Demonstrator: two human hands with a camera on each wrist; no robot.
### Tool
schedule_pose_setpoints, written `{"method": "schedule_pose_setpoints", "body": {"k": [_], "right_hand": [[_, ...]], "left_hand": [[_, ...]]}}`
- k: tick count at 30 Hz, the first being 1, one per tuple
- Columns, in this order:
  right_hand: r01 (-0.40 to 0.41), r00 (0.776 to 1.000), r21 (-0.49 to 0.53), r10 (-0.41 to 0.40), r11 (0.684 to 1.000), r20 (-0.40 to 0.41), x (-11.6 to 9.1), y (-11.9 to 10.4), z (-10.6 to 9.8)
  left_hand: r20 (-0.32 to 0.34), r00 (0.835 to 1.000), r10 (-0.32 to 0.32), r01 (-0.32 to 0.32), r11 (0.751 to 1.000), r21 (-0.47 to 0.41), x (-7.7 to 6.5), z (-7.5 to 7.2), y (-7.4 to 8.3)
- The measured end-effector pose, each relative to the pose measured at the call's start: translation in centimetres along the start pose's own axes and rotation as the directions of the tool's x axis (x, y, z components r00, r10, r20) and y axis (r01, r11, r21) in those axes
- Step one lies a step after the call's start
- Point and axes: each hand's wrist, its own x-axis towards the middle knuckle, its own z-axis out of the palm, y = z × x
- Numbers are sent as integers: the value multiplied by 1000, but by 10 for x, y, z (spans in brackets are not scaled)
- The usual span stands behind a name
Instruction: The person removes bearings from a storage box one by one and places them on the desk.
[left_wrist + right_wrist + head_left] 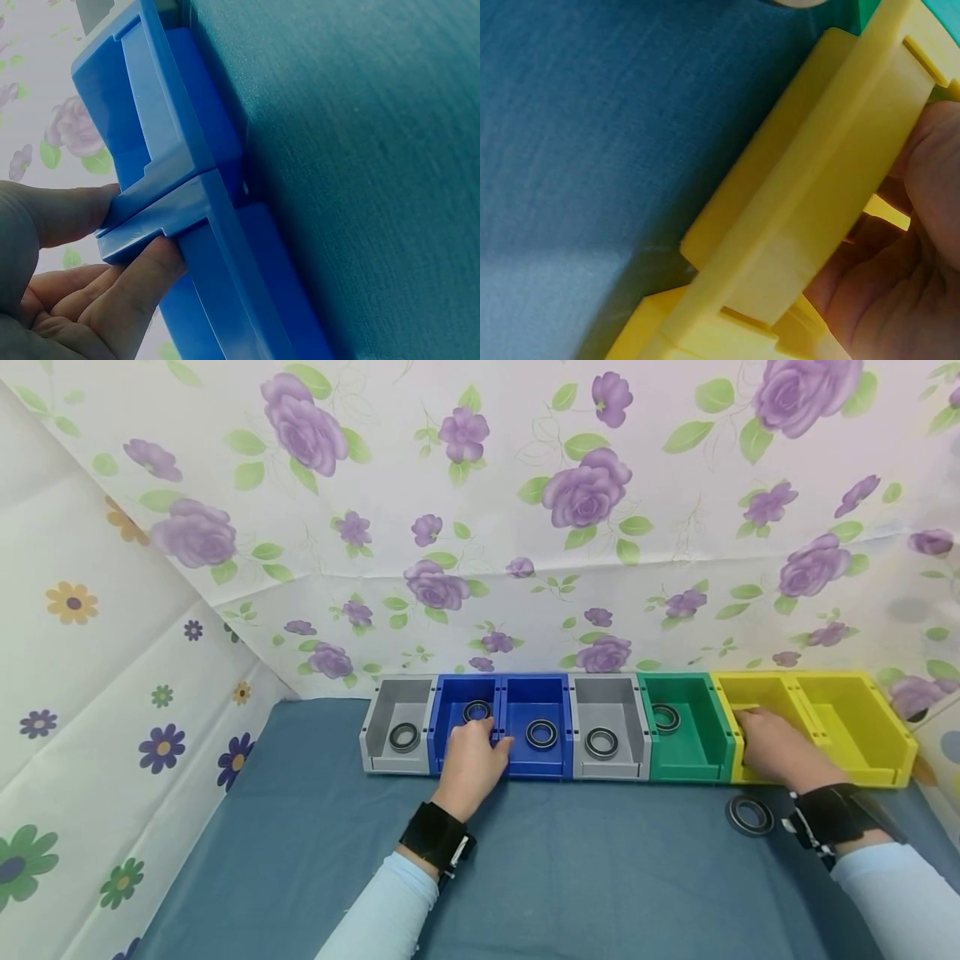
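Note:
My left hand (471,760) pinches the adjoining side walls of two blue bins, the left blue bin (247,277) and the right blue bin (161,90), thumb on one side and fingers on the other. Just beyond those fingers a ball bearing (477,711) lies in the left blue bin; another bearing (542,734) lies in the right one. My right hand (780,750) reaches into the left yellow bin (817,195), close to its left wall. Its fingertips are hidden, and I cannot tell whether they hold anything. A loose bearing (750,816) lies on the cloth by the right wrist.
The bins stand side by side along the flowered backdrop (480,568). Bearings also lie in the left grey bin (399,766), the other grey bin (611,770) and the green bin (693,752). At the right end stands a second yellow bin (855,718). Blue cloth (585,868) covers the table.

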Motion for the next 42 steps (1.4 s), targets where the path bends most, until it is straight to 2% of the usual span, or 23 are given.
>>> {"method": "schedule_pose_setpoints", "body": {"k": [10, 21, 27, 33, 38, 42], "right_hand": [[10, 999, -29, -11, 1000, -42, 0, 0, -2], [-22, 1000, -6, 22, 1000, 3, -4, -2, -2], [0, 1000, -42, 0, 999, -21, -5, -1, 0], [26, 992, -45, -31, 999, -120, -13, -8, -9], [30, 964, -49, -42, 998, -262, -18, -13, -23], [15, 943, -31, -25, 999, -332, -23, -19, -33]], "left_hand": [[-7, 1000, -2, 3, 1000, 13, -1, -1, 0], [-3, 1000, -11, 11, 1000, 2, -1, 1, -2], [-4, 1000, -14, 14, 1000, 7, -1, 2, -2], [-7, 1000, -6, 7, 1000, 15, -1, 1, -1], [-24, 1000, 6, -6, 1000, 19, -1, 0, 0], [-14, 1000, 7, -7, 1000, -2, 0, 1, 1]]}}
